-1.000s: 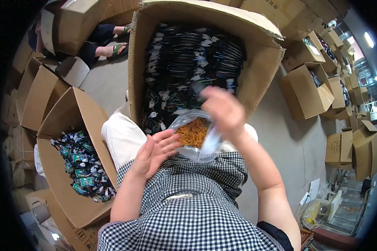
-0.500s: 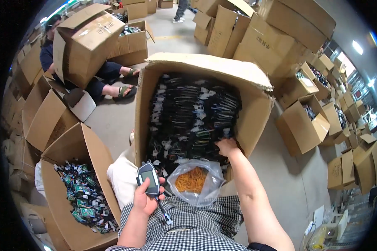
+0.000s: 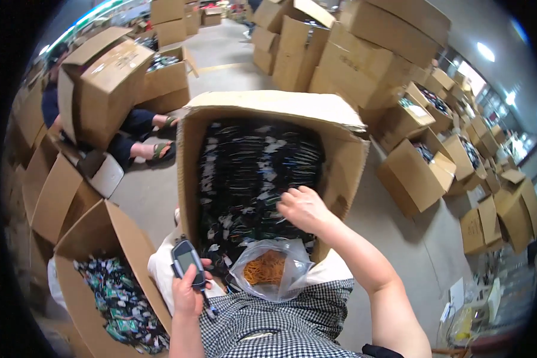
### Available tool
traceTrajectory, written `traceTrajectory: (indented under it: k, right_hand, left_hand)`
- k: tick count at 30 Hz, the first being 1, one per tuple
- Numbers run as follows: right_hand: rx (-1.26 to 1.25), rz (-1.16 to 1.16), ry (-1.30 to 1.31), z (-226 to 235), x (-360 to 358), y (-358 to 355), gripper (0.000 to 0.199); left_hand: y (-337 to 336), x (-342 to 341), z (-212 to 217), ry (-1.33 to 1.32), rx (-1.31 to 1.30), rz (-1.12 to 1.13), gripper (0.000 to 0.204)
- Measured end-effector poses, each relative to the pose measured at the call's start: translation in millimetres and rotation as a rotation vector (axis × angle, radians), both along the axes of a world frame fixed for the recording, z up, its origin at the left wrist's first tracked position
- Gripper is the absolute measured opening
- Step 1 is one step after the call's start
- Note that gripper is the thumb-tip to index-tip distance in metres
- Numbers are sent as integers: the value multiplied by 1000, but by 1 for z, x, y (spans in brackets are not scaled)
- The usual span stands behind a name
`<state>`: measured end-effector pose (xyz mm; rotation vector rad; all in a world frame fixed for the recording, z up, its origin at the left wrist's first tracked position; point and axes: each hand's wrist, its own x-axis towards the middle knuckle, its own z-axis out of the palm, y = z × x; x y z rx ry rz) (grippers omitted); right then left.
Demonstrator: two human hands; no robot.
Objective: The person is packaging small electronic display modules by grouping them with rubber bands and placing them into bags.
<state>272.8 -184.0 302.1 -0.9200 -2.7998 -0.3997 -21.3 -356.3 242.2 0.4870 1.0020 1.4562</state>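
Note:
My left hand (image 3: 188, 293) holds a dark handheld scanner with a small screen (image 3: 185, 261) upright over my lap. My right hand (image 3: 303, 209) reaches into a large open cardboard box (image 3: 268, 104) in front of me, fingers down on the several black-and-white packets (image 3: 250, 167) that fill it; whether it grips one I cannot tell. A clear plastic bag of orange rubber bands (image 3: 268, 268) rests on my lap against the box's near edge, between my two arms. I wear a black-and-white checked garment (image 3: 268, 322).
An open box of green and black packets (image 3: 116, 298) stands at my lower left. Another person sits on the floor at the left, legs and sandals (image 3: 155, 149) showing behind a box (image 3: 107, 83). Several cardboard boxes (image 3: 417, 173) crowd the concrete floor to the right and back.
My right hand left the rubber-band bag and went forward into the big box. My left hand took up the scanner and raised it. The view tilted up toward the room.

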Motion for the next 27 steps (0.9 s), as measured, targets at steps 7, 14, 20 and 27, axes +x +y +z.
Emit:
traceTrajectory:
  k: [7, 14, 20, 27]
  right_hand:
    - [-47, -113, 112, 25, -7, -25, 11]
    - [-508, -595, -23, -103, 58, -1, 37]
    - [-444, -958, -113, -141, 39, -25, 54]
    - [-225, -788, -24, -107, 42, -42, 11]
  left_hand:
    - [-4, 19, 50, 197, 200, 156, 31]
    - [-20, 9, 24, 224, 241, 112, 30]
    - [-46, -10, 5, 143, 117, 181, 30]
    - [-47, -18, 6, 168, 94, 181, 28]
